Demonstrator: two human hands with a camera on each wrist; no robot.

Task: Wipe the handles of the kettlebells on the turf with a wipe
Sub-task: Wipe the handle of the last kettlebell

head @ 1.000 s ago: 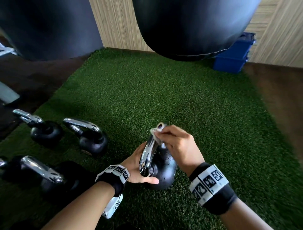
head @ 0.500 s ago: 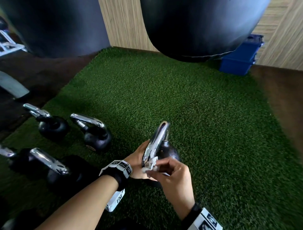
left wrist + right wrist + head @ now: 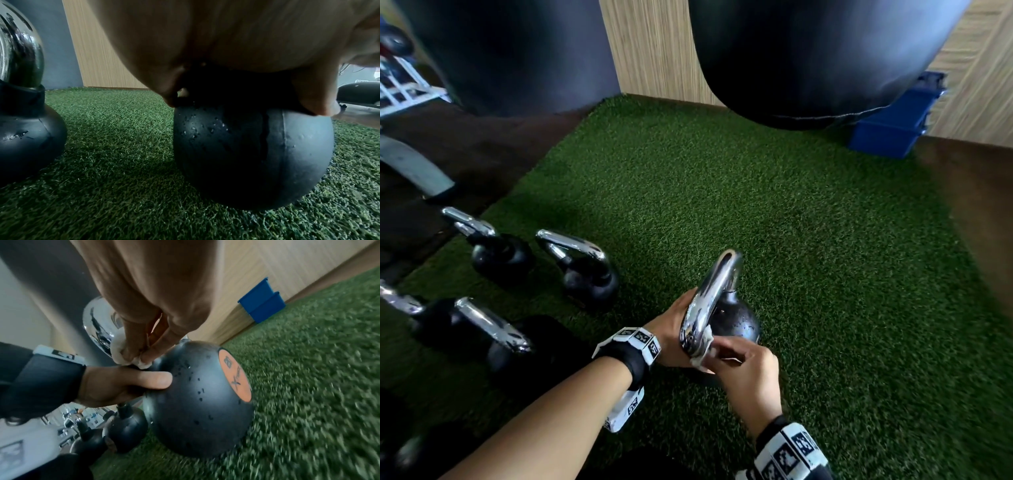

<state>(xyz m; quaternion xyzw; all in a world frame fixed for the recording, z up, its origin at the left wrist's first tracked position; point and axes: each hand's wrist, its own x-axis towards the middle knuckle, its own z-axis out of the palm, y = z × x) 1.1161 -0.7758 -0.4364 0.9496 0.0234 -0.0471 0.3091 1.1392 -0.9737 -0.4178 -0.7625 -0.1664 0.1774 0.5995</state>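
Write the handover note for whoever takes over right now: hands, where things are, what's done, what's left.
Left hand: steadies the kettlebell on the turf, thumb on its black ball, fingers round the far side.
Right hand: pinches the wipe against the lower near leg of the chrome handle.
Droplets sit on the ball.
Done: cannot tell how much of this handle is already wiped.
Left: finish this handle, then deal with the other kettlebells standing to the left on the turf. Nothing shows whether their handles have been wiped; check before skipping any.
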